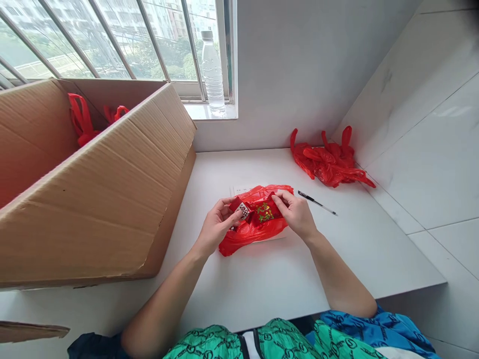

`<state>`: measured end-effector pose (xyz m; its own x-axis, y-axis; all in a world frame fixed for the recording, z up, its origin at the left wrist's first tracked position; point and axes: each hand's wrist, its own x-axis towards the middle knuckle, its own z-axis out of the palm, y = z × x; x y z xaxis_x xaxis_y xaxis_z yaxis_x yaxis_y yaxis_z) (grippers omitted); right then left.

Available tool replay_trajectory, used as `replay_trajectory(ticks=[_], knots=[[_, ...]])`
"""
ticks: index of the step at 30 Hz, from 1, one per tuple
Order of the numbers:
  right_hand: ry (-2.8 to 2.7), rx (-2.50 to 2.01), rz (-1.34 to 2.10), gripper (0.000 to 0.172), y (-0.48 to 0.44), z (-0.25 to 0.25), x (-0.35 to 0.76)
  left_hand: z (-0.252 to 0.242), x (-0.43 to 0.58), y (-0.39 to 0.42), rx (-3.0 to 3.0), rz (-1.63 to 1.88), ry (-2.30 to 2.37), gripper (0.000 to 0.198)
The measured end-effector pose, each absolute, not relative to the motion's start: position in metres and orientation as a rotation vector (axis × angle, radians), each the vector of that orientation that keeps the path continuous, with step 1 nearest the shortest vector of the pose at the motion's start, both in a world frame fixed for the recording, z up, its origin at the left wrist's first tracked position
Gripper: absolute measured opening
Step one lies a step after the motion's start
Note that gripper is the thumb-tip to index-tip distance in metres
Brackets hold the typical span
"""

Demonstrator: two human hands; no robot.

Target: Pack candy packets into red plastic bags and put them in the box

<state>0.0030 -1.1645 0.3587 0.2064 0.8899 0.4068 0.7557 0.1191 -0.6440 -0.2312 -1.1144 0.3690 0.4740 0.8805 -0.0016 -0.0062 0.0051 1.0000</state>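
My left hand [221, 222] pinches a small red packet with white-and-black lettering [243, 211] between thumb and fingers. Thumb and fingers of my right hand [294, 213] grip the upper right corner of a red packet with yellow-green lettering [264, 212]. Both packets are held over a red plastic bag [258, 232], which lies spread on the white table. Part of another small packet shows under my left fingers, too covered to name. A sheet of paper [243, 190] peeks out from beneath the bag.
A large open cardboard box [112, 199] fills the left side, with tied red bags [85, 127] inside. Crumpled red plastic bags [333, 162] lie at the back right. A pen [318, 203] rests right of my right hand. A water bottle [212, 75] stands on the windowsill.
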Motion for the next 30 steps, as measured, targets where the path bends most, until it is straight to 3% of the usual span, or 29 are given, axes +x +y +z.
replay_trajectory(ticks=[5, 10, 14, 20, 25, 30], knots=[[-1.612, -1.552, 0.152, 0.03, -1.166, 0.36, -0.011, 0.369, -0.228, -1.117, 1.306, 0.871, 0.791, 0.035], [-1.539, -1.265, 0.777, 0.029, -1.175, 0.369, -0.032, 0.37, -0.226, -1.123, 1.316, 0.827, 0.77, 0.031], [-1.385, -1.167, 1.036, 0.028, -1.173, 0.363, -0.037, 0.371, -0.226, -1.124, 1.295, 0.784, 0.751, 0.029], [-1.313, -1.052, 1.198, 0.027, -1.169, 0.361, -0.031, 0.365, -0.228, -1.121, 1.362, 0.826, 0.771, 0.027], [-1.444, -1.155, 1.282, 0.023, -1.173, 0.363, -0.033, 0.362, -0.232, -1.118, 1.745, 0.951, 0.867, 0.026], [-1.265, -1.09, 1.342, 0.025, -1.173, 0.361, -0.04, 0.364, -0.233, -1.118, 1.774, 0.933, 0.875, 0.041]])
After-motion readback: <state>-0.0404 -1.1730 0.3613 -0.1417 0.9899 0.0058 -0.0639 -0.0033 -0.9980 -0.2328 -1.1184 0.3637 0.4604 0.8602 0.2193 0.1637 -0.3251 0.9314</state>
